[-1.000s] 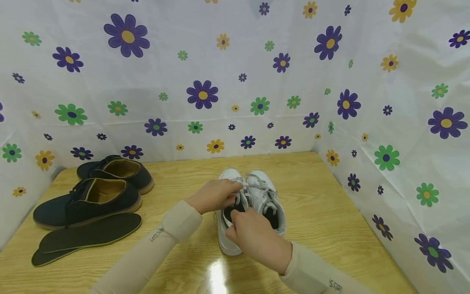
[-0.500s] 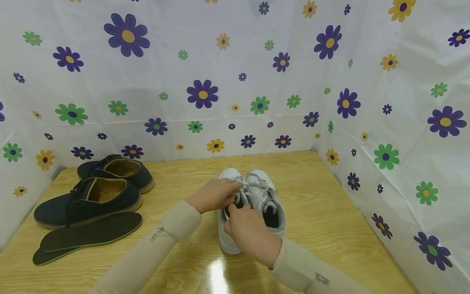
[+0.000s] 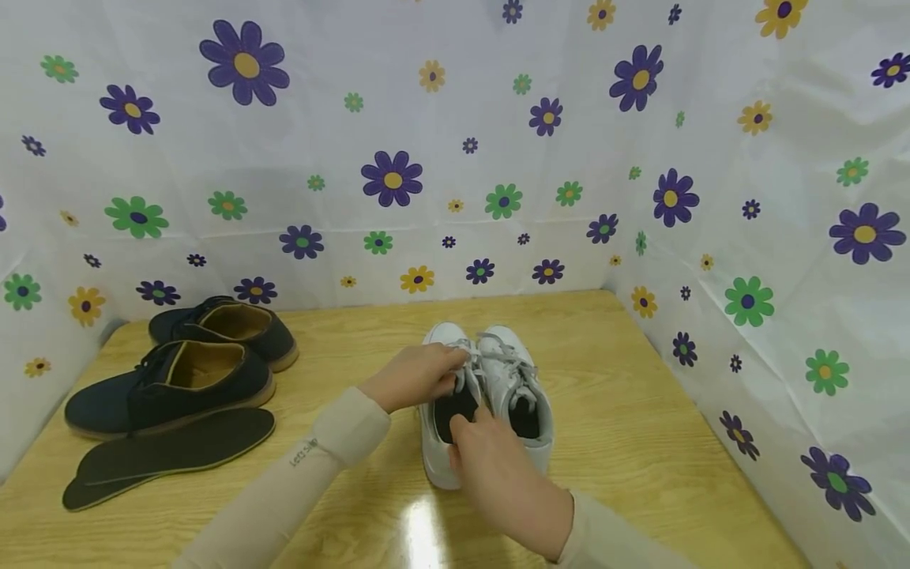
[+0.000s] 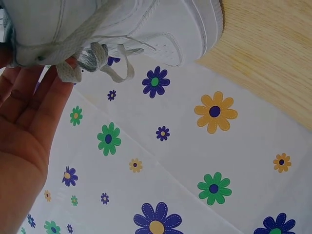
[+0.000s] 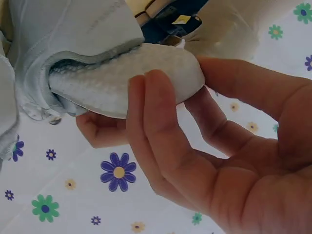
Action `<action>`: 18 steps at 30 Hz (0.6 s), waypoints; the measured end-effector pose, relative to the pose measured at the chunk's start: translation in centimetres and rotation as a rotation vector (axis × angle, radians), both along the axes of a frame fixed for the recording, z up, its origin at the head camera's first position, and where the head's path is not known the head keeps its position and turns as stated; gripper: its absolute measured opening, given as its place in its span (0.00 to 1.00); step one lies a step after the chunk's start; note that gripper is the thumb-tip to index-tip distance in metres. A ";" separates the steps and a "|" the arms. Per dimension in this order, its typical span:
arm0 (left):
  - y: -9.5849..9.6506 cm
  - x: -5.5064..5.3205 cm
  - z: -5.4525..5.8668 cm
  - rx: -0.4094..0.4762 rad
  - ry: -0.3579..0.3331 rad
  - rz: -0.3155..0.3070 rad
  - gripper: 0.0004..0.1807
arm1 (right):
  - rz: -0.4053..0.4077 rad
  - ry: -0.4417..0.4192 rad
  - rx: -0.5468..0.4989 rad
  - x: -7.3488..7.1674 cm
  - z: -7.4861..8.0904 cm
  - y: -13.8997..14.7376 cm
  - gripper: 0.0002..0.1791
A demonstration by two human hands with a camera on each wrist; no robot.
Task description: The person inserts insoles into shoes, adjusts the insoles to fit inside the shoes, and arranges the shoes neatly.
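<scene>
Two white sneakers stand side by side, toes away from me. On the left sneaker [image 3: 435, 462], my left hand [image 3: 418, 378] pinches the tongue by its grey laces; in the left wrist view, the fingertips sit at the tongue's edge beside a hanging lace loop [image 4: 122, 66]. My right hand [image 3: 508, 482] is over the heel end of that shoe. The right wrist view shows it gripping an insole [image 5: 105, 85] between thumb and fingers. The insole's textured underside looks white, and its front part is hidden inside the shoe. The right sneaker [image 3: 505, 375] touches the left one.
Two dark navy lace-up shoes [image 3: 242, 387] stand at the left of the wooden table [image 3: 355, 506]. Two dark insoles [image 3: 178, 449] lie overlapped in front of them. A flower-printed cloth [image 3: 320, 134] hangs behind and along the sides.
My right hand moves slightly forward over the shoe, then back toward me and to the right. More of the dark interior shows now. The left hand keeps its place.
</scene>
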State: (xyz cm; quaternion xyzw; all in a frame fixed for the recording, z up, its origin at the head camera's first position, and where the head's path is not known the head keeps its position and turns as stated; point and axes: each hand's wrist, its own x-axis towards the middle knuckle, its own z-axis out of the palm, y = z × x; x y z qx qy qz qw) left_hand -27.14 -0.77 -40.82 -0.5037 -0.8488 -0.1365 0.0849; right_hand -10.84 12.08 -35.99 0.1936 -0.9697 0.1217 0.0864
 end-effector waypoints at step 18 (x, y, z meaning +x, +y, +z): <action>-0.1 0.2 0.0 -0.003 -0.003 -0.003 0.11 | 0.083 -0.107 -0.078 -3.8 -1.1 0.7 0.16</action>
